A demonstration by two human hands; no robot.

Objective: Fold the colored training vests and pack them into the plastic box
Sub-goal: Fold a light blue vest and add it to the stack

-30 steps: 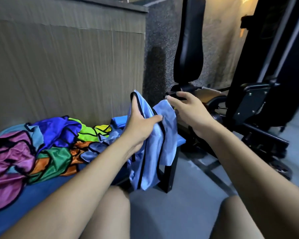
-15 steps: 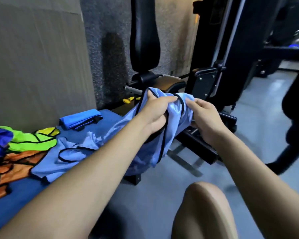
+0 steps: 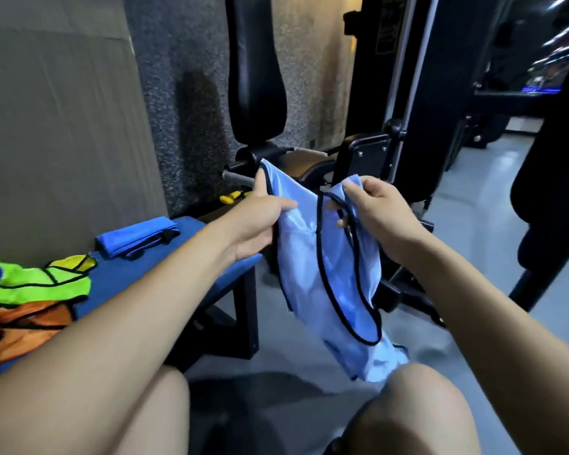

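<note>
A light blue vest [image 3: 329, 277] with black trim hangs in the air in front of me, its lower end near my right knee. My left hand [image 3: 260, 218] grips one shoulder strap at the top left. My right hand [image 3: 372, 211] pinches the other strap at the top right. A folded blue vest [image 3: 135, 236] lies on the blue bench [image 3: 191, 254]. A green and yellow vest [image 3: 43, 280] and an orange vest [image 3: 20, 326] lie in a loose heap at the left. No plastic box is in view.
A black gym machine with an upright back pad [image 3: 257, 70] stands just behind the bench end. A wood-grain wall panel [image 3: 56, 126] runs along the left. Grey floor [image 3: 276, 366] lies below the hanging vest, and more dark equipment stands at the right.
The light blue vest has been lifted off the bench and now hangs free between my hands. My hands have moved apart, each on a strap. The view has swung right.
</note>
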